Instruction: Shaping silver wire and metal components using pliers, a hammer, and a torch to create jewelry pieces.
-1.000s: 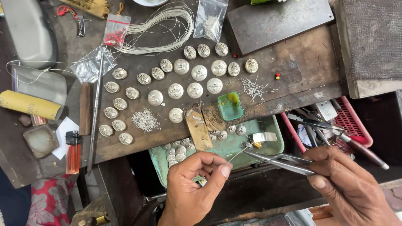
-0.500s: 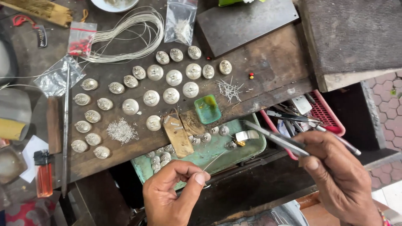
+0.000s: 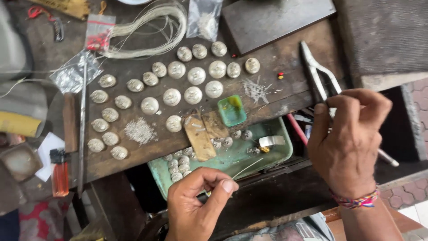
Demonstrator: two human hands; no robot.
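Left hand [image 3: 196, 203]: nearest the camera, low centre, thumb and forefinger pinched shut on a thin silver wire [image 3: 246, 168] that slants up over the green tray [image 3: 243, 157].

Right hand [image 3: 350, 138]: right of tray, fingers curled closed around metal pliers [image 3: 317, 78], whose handles point away over the table [image 3: 276, 96].

Green tray: holds small silver domes and one shiny metal strip; sits just under the table edge.

Table, mid: two worn wooden tags beside a small green dish [image 3: 232, 110]; a pile of short wire cuttings [image 3: 255, 88].

Farther: rows of round silver buttons [image 3: 191, 85]; wire coil [image 3: 147, 27]; plastic bags. Orange lighter [image 3: 59, 172] at left.
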